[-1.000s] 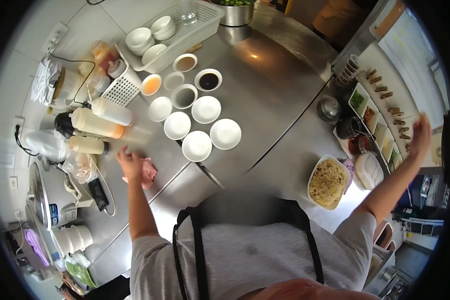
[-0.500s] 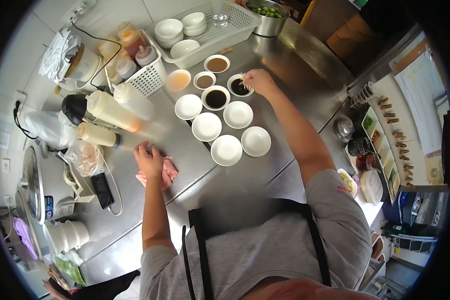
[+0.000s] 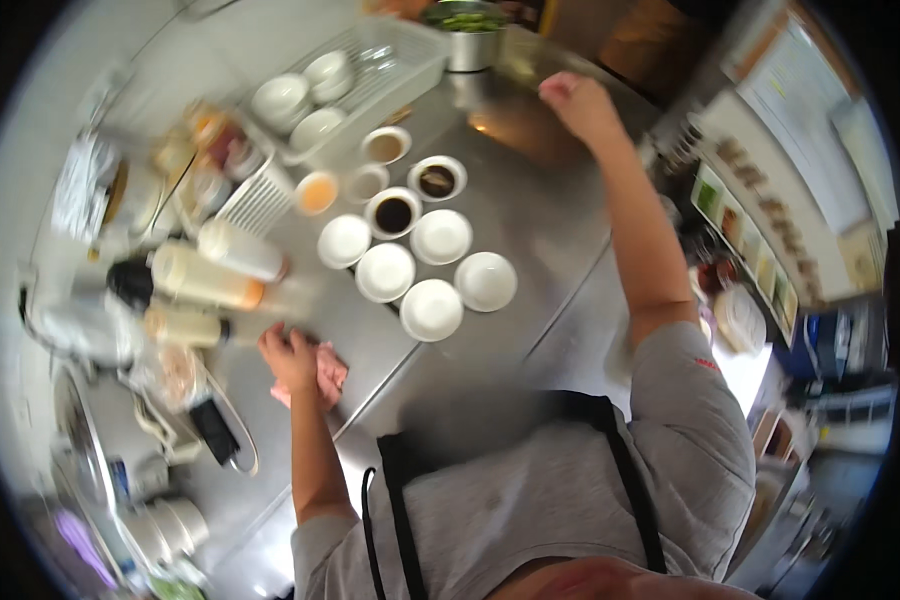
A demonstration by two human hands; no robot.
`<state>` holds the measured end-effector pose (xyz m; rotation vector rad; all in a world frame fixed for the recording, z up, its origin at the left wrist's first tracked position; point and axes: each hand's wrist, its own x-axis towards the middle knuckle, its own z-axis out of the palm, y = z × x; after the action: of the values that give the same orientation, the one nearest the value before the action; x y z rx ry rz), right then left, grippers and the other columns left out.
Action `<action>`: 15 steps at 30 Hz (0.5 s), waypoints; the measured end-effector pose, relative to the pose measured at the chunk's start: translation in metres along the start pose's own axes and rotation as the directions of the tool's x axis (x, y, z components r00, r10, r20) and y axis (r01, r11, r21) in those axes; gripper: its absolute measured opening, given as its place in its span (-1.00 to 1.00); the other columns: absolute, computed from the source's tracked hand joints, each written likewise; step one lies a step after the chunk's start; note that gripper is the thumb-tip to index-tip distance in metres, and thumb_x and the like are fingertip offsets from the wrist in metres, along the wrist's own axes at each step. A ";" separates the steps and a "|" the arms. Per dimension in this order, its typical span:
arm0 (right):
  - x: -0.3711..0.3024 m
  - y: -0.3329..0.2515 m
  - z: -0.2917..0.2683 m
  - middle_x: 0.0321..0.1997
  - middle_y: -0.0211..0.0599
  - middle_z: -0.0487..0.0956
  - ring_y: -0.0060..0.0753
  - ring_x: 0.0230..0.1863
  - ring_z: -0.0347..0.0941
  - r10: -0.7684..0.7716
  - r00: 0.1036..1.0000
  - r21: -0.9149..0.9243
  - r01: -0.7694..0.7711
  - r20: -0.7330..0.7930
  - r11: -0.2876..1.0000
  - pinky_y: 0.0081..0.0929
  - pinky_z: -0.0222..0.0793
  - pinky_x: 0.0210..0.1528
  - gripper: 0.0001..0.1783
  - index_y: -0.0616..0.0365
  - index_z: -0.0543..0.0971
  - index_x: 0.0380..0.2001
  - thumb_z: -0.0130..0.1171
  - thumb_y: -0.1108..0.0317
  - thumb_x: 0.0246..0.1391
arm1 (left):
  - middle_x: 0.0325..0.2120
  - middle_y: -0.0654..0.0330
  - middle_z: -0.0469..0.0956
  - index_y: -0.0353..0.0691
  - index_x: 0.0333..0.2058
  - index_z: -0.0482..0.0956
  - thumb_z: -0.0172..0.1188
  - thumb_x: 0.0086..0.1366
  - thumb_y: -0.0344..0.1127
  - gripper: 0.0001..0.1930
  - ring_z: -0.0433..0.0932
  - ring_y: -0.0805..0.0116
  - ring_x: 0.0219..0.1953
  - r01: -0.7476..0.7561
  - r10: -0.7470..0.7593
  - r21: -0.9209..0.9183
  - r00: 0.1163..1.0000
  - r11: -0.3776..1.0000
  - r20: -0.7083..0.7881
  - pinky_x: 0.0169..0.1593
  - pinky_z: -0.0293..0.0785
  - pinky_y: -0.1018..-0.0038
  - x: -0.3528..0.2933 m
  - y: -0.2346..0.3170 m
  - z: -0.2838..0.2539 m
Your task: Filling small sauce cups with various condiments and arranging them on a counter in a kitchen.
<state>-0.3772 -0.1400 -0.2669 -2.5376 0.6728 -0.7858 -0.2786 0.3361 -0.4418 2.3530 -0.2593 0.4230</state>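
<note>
A crumpled pink cloth [image 3: 332,376] lies on the metal surface [image 3: 538,225], left of centre in the frame. The left hand [image 3: 292,362] rests over its left side, fingers loosely bent; whether they grip the cloth cannot be told. Left of that hand, near it, three squeeze bottles lie on their sides: a small pale-yellow bottle [image 3: 182,326], a large cream bottle [image 3: 200,273] and a whitish bottle [image 3: 240,249].

Above and to the right of the cloth, around the centre, stand ten small bowls close together. Five plain white bowls [image 3: 431,311] form the lower group. Above them are a bowl of dark sauce [image 3: 392,214], a dark-sauce bowl with pale bits in it [image 3: 437,181], a greyish-brown bowl [image 3: 365,184], an orange-sauce bowl [image 3: 316,193] and a brown-sauce bowl [image 3: 386,147].

The right hand [image 3: 579,105] is raised at the upper right of these, apart from them, its fingers drawn together; blur hides whether anything is pinched there.

Toward the upper edge, a long white basket [image 3: 395,100] holds stacked white bowls [image 3: 282,98], with a steel pot [image 3: 473,52] of green vegetables [image 3: 472,20] just beside its right end.
</note>
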 end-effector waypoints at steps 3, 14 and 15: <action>-0.030 0.081 -0.118 -0.52 -0.24 0.49 -0.35 -0.45 0.42 0.094 0.953 -0.123 -0.134 -0.288 0.983 -0.51 0.28 -0.38 -0.78 0.13 0.48 -0.41 0.06 0.27 -0.18 | -0.25 -0.03 0.28 -0.36 -0.23 0.32 -0.04 0.02 -0.37 -0.70 0.31 0.10 -0.22 0.096 -0.078 -0.124 0.986 0.988 0.144 -0.16 0.25 0.36 0.000 -0.010 0.011; -0.330 0.350 -0.347 -0.33 -0.07 0.46 -0.12 -0.25 0.39 0.685 0.337 -0.195 -0.940 -0.646 0.279 -0.35 0.28 -0.21 -0.74 0.06 0.53 -0.43 -0.06 0.26 -0.21 | -0.21 -0.05 0.20 -0.30 -0.22 0.32 -0.06 -0.01 -0.23 -0.63 0.32 0.06 -0.26 0.007 -0.041 0.252 0.990 0.968 0.132 -0.26 0.30 0.25 0.002 0.003 -0.001; -0.341 0.363 -0.345 -0.33 -0.07 0.46 -0.12 -0.25 0.39 0.689 0.331 -0.184 -0.942 -0.644 0.281 -0.35 0.28 -0.21 -0.74 0.06 0.53 -0.43 -0.06 0.26 -0.21 | -0.20 -0.05 0.19 -0.28 -0.22 0.32 -0.06 -0.03 -0.25 -0.63 0.32 0.04 -0.26 0.019 -0.055 0.323 0.993 0.946 0.104 -0.27 0.30 0.24 0.003 0.001 0.001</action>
<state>-0.9513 -0.3235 -0.3258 -1.7634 2.4894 -0.7864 -0.2760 0.3348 -0.4411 2.7033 -0.2103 0.3363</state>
